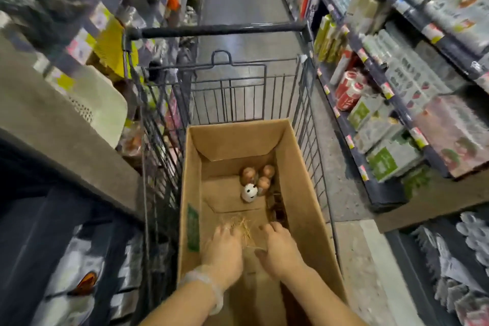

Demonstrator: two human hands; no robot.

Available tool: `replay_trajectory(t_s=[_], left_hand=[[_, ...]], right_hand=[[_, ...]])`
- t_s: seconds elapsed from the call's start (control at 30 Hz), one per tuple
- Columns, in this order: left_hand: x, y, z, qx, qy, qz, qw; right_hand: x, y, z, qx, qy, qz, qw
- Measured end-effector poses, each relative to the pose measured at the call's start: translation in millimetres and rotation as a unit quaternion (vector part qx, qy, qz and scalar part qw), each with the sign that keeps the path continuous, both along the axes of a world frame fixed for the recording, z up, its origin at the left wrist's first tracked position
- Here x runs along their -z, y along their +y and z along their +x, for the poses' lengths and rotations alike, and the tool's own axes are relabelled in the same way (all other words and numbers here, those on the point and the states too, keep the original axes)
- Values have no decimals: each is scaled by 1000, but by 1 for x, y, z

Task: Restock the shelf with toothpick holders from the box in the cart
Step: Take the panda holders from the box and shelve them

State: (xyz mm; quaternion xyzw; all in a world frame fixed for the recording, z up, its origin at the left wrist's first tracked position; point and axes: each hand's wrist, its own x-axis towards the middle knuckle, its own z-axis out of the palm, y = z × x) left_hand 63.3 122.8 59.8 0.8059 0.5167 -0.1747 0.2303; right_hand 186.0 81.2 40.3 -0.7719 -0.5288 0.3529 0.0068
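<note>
Shelf, right of the aisle: rows of wrapped packs, red cans and green-labelled packets, with price tags along the rail. All of it is blurred; I can read no brand or price.

Cart, wire-sided with a dark handle bar: it stands in the aisle and carries the box.

Box, open brown cardboard, deep. A green printed mark runs down the inner left wall; its wording is not legible.

My hands, both down inside the near end of the box. Left hand and right hand lie close together but apart, fingers curled down among loose toothpicks scattered on the floor. Whether either has pinched anything, I cannot tell.

Toothpick holders, a small cluster at the far right of the box floor, well ahead of my hands: three brownish rounded ones and one white with dark spots. I judge them light, stiff and smooth, possibly ceramic or wood and so liable to chip or slip. Best taken round the body, one per hand. No writing shows on them.
</note>
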Motion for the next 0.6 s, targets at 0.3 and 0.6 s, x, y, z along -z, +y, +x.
replay_trajectory(t_s=[0.3,0.6], left_hand=[[131,85,38,-160,-63,-58,983],[229,138,87,-264,-219,-72,937]], right_hand=[[120,101,35,160,64,17,985],[185,166,72,255,68,88,961]])
